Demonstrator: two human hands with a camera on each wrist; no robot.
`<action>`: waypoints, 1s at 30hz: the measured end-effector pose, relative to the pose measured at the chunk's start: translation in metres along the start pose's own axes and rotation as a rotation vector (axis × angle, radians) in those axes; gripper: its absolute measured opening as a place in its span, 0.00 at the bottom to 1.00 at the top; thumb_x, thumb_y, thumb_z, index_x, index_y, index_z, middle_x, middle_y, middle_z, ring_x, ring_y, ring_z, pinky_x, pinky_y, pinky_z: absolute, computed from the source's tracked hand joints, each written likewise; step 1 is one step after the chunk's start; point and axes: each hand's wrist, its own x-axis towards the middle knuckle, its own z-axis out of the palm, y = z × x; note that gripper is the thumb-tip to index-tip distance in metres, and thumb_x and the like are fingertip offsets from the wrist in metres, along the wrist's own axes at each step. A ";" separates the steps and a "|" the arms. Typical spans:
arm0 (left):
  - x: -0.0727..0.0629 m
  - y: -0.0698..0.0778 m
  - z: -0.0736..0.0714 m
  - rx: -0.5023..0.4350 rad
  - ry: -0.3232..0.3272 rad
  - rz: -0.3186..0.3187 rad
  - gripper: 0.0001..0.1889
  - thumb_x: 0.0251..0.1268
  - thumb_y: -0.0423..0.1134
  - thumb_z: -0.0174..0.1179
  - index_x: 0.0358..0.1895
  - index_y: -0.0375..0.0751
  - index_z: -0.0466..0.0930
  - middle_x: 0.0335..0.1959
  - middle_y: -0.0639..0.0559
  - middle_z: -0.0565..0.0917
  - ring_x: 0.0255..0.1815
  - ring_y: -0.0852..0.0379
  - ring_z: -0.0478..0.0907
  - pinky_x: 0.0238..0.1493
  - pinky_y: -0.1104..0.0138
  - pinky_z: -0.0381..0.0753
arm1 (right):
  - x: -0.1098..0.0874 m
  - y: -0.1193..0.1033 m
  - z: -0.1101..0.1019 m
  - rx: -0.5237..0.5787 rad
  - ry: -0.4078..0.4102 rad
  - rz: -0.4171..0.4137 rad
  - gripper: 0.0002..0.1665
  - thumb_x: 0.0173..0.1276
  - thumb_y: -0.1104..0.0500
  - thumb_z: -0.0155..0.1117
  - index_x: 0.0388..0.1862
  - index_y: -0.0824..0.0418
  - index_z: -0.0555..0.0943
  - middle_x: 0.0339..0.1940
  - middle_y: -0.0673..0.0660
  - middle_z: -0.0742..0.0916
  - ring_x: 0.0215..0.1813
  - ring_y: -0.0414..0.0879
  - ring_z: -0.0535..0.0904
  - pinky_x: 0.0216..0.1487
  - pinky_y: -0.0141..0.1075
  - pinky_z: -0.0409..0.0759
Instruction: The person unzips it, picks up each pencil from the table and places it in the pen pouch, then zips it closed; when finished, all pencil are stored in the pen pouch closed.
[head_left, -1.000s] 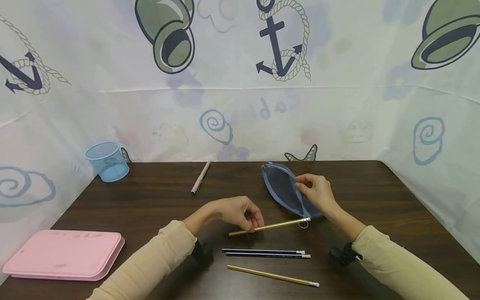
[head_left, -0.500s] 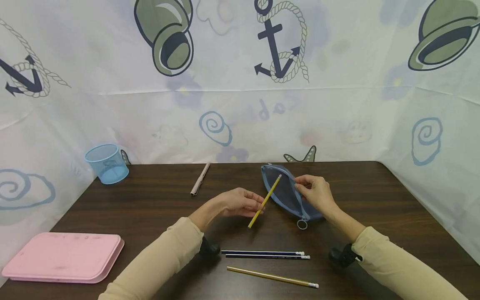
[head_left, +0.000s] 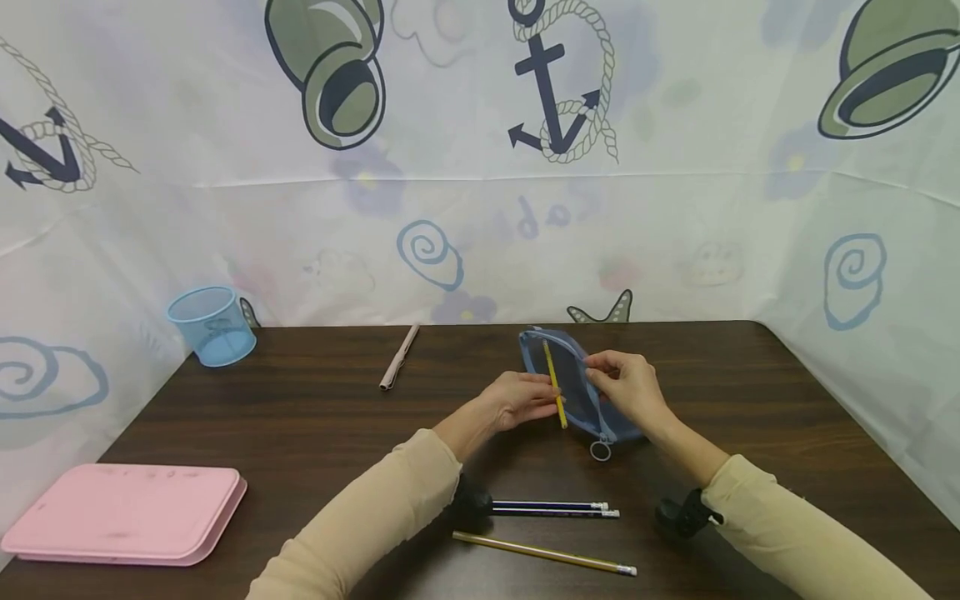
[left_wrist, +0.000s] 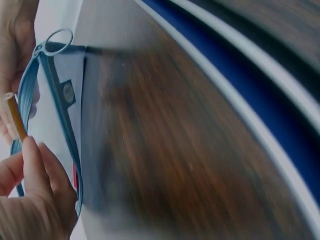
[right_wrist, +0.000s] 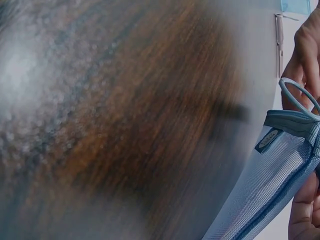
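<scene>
A blue mesh zip pouch (head_left: 576, 367) lies unzipped at the back right of the table, its ring pull (head_left: 600, 451) hanging at the near end. My right hand (head_left: 628, 383) pinches the pouch's right edge and keeps the mouth spread. Between thumb and fingers, my left hand (head_left: 517, 400) holds a yellow pencil (head_left: 551, 364) over the opening, its far end overlapping the mesh inside. In the left wrist view one end of the pencil (left_wrist: 17, 117) sticks up past my fingertips. The right wrist view shows the pouch's mesh side (right_wrist: 280, 165) and label.
Two dark pencils (head_left: 555, 508) and a gold pencil (head_left: 543, 554) lie in front. A pink case (head_left: 123, 512) sits at the left, with a blue cup (head_left: 217, 333) at the back left corner. A pale pen (head_left: 399, 358) lies near the back edge.
My left hand has picked the pencil up off the table, turned it from lying sideways to pointing away, and carried it right to the pouch's mouth. My right hand keeps its grip.
</scene>
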 end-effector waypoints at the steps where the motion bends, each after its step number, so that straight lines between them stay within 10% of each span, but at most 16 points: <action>1: 0.001 -0.001 0.002 -0.001 0.004 0.011 0.22 0.66 0.25 0.53 0.63 0.26 0.67 0.57 0.31 0.75 0.52 0.49 0.80 0.55 0.63 0.77 | 0.000 0.000 0.000 0.004 -0.003 0.001 0.08 0.63 0.70 0.62 0.41 0.71 0.82 0.30 0.64 0.86 0.24 0.50 0.81 0.23 0.29 0.79; 20: 0.005 -0.011 0.026 -0.071 0.047 0.137 0.28 0.63 0.19 0.50 0.67 0.22 0.57 0.63 0.29 0.67 0.60 0.39 0.72 0.58 0.57 0.75 | -0.001 -0.002 0.000 0.004 -0.015 0.004 0.08 0.63 0.70 0.62 0.41 0.71 0.82 0.29 0.63 0.86 0.24 0.51 0.82 0.23 0.28 0.79; 30: -0.024 -0.012 0.004 0.198 -0.285 0.046 0.19 0.67 0.25 0.53 0.60 0.27 0.70 0.54 0.35 0.78 0.52 0.49 0.79 0.58 0.58 0.76 | -0.001 0.001 -0.001 0.004 -0.005 0.000 0.09 0.63 0.70 0.62 0.41 0.71 0.82 0.31 0.65 0.87 0.24 0.51 0.82 0.23 0.27 0.79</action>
